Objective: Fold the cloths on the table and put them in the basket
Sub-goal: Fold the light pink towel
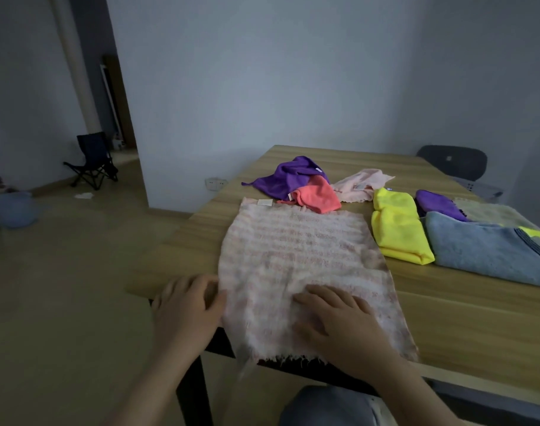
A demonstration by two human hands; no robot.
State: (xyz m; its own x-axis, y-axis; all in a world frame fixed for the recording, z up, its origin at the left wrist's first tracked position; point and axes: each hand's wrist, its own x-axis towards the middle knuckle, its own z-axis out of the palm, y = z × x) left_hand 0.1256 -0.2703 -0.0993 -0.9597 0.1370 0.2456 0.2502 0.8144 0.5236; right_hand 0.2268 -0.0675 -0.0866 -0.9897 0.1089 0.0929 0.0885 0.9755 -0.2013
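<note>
A pale pink striped cloth (296, 253) lies spread flat on the wooden table (465, 315), its fringed near edge hanging over the table's front. My right hand (339, 321) rests flat on its near part, fingers straight. My left hand (188, 305) lies at the cloth's left edge by the table corner, fingers relaxed, touching the edge. Behind it sit a crumpled purple cloth (288, 176), a coral cloth (319, 195) and a light pink cloth (359, 184). Folded yellow (397, 232), blue-grey (483, 250), purple (437, 204) and beige (492, 213) cloths lie to the right. No basket is in view.
A dark chair (453, 161) stands behind the table's far right. On the floor at left are a folding camp chair (93, 158) and a blue basin (13, 207). A white wall stands behind the table.
</note>
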